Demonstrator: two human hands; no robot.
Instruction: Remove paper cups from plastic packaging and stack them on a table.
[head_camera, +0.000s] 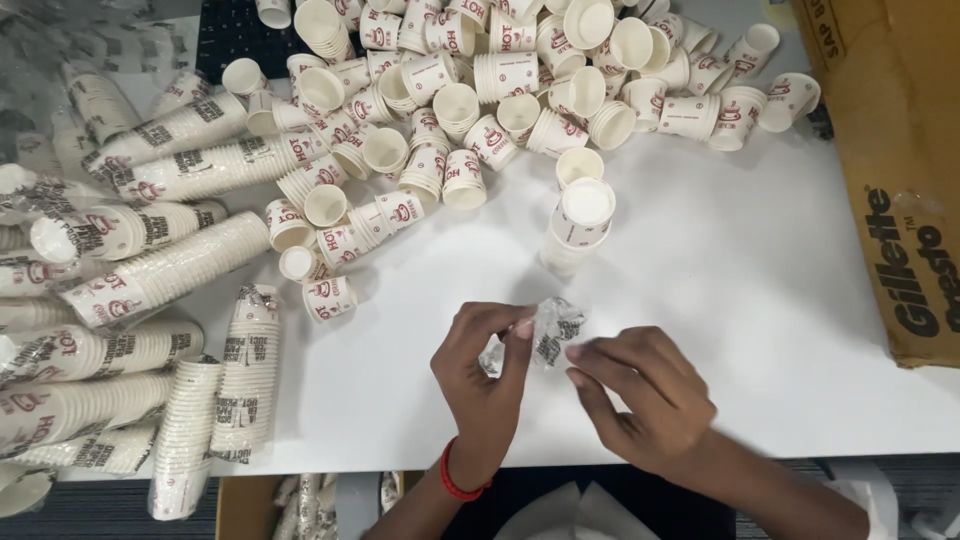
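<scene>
Both my hands meet over the near edge of the white table (760, 300). My left hand (482, 372), with a red band at the wrist, pinches a crumpled piece of clear printed plastic wrap (548, 334). My right hand (640, 392) grips the same wrap from the right side. Just beyond the hands stands an upright stack of white paper cups (578, 226) with red print. A big heap of loose paper cups (480, 80) covers the far part of the table.
Long wrapped sleeves of cups (160, 270) lie piled along the left side, two reaching the near edge. A brown cardboard box (900, 170) stands at the right. A dark keyboard (235, 35) shows at the far left under the cups.
</scene>
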